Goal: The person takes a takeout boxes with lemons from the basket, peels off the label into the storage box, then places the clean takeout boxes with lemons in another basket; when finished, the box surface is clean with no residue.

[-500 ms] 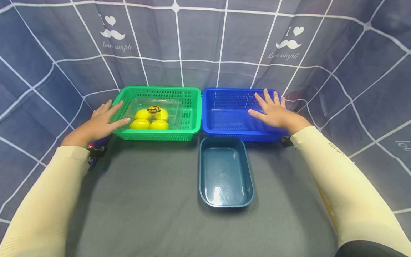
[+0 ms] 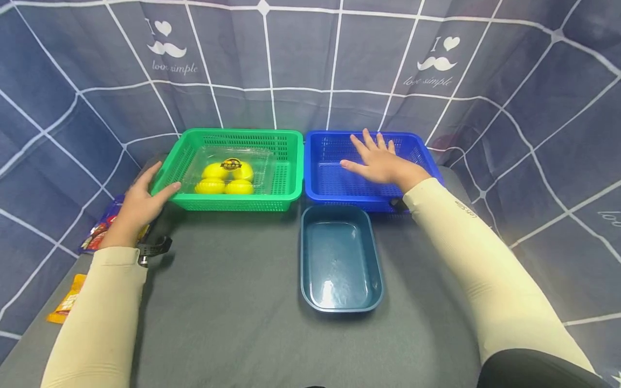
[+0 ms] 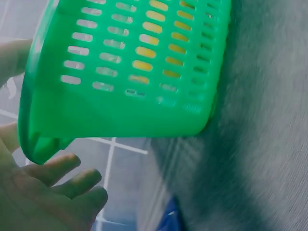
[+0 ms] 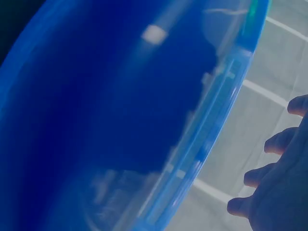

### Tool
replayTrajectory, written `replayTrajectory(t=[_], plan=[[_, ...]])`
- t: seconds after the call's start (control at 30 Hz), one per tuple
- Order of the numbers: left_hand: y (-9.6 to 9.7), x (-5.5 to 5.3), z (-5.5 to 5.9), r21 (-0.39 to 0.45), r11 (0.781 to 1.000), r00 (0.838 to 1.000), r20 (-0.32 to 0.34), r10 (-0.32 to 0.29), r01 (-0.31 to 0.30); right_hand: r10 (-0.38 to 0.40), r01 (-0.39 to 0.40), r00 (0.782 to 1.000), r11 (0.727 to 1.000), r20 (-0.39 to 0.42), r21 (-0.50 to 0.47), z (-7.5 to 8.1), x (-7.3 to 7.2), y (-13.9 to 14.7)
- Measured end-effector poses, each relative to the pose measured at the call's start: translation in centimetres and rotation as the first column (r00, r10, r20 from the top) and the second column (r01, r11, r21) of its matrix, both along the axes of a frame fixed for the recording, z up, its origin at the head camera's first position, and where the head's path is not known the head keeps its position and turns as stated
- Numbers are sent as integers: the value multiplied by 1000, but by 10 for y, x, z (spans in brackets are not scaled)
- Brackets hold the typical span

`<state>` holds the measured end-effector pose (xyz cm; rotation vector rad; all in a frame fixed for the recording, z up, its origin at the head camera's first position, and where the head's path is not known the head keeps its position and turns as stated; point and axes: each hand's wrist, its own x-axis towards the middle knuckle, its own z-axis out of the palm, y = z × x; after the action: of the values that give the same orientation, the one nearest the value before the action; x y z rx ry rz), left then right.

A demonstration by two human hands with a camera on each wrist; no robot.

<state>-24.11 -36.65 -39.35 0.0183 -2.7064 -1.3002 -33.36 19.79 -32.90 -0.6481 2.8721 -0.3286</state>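
Observation:
My left hand (image 2: 138, 202) is at the left end of the green basket (image 2: 237, 206), its thumb by the front corner of the rim. The left wrist view shows its loosely extended fingers (image 3: 77, 183) beside the basket's end; whether they bear on the rim I cannot tell. Inside the basket lies a clear plastic box (image 2: 264, 170) with a dark sticker, holding several yellow rounded things (image 2: 211, 186). Over the blue basket (image 2: 320, 198), my right hand (image 2: 380, 164) is spread with nothing in its fingers. A blurred, shiny blue surface (image 4: 120, 110) fills much of the right wrist view.
A dark teal tray (image 2: 335, 264) stands in front of the blue basket on the grey tabletop (image 2: 228, 302). Left of my left forearm lie a blue and red packet (image 2: 97, 231) and an orange packet (image 2: 68, 302). A checked curtain (image 2: 301, 64) encloses the back and sides.
My left hand has drawn back from over the green basket to its left end, uncovering the packets. My right hand has shifted left over the blue basket. Both baskets stay put.

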Motion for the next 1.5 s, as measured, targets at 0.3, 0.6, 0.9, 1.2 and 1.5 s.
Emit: replayTrajectory(t=[0.3, 0.6, 0.9, 1.2, 1.5], plan=[[6, -1, -16, 479, 865, 989, 44, 144, -147, 131, -130, 991, 989, 8, -77, 7, -5, -67], [15, -2, -24, 863, 501, 995, 5, 100, -54, 206, -201, 978, 972, 38, -119, 15, 1, -117], [27, -9, -31, 959, 284, 984, -66, 168, 16, 271, -247, 959, 941, 79, -231, 8, 3, -166], [38, -16, -33, 978, 206, 981, -77, 178, 39, 210, -139, 964, 919, 161, -370, -5, 4, -207], [38, -10, -36, 979, 198, 980, -86, 179, 50, 98, 16, 966, 902, 240, -432, -21, 2, -223]])
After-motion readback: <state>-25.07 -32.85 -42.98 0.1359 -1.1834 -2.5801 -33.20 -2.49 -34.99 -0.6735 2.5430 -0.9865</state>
